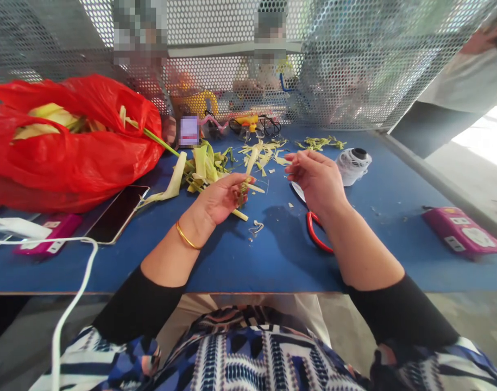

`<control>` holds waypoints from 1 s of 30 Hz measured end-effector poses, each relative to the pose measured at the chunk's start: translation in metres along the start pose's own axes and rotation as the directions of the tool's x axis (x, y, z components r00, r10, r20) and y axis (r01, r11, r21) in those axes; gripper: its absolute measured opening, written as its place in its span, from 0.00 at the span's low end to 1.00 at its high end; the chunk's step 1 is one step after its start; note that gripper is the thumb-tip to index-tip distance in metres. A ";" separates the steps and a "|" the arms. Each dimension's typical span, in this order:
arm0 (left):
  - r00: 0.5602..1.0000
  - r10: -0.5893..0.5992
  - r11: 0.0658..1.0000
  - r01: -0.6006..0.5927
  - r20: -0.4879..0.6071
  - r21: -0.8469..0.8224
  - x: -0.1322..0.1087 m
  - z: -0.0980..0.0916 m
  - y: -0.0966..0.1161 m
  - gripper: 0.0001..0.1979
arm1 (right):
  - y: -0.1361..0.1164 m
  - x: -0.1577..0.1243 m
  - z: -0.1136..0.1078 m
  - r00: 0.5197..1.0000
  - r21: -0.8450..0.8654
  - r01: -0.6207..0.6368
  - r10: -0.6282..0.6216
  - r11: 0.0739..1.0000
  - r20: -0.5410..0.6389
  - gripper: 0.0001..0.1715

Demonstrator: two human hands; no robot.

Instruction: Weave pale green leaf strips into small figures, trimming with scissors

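The light, limp leaf strip (240,213), probably best gripped low, is pinched in the left hand (221,200); the right hand's (316,180) hold cannot be told.

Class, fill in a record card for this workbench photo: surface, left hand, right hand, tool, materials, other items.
surface: blue table
left hand: closed on a folded leaf piece
right hand: above the scissors, fingertips pinched; anything held is too fine to see
tool: scissors, red handles, flat on the table
materials: leaf strips; white spool
other items: red bag with leaves; phone
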State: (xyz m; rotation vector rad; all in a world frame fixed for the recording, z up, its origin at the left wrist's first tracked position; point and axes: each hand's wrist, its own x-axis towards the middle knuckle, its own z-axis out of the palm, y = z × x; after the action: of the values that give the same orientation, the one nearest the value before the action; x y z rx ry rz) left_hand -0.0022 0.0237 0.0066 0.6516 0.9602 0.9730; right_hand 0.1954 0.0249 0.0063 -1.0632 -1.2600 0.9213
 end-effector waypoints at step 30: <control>0.986 0.050 0.999 -0.051 0.157 0.006 -0.002 0.011 -0.017 0.07 | -0.016 -0.009 0.005 0.985 0.397 -0.087 0.020 0.914 0.169 0.12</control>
State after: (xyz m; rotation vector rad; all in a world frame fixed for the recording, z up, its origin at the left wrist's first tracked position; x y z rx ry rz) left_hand 0.0131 0.0138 -0.0013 0.7526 0.8130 0.9471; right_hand 0.1894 0.0125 0.0189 -0.7080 -1.1087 1.2681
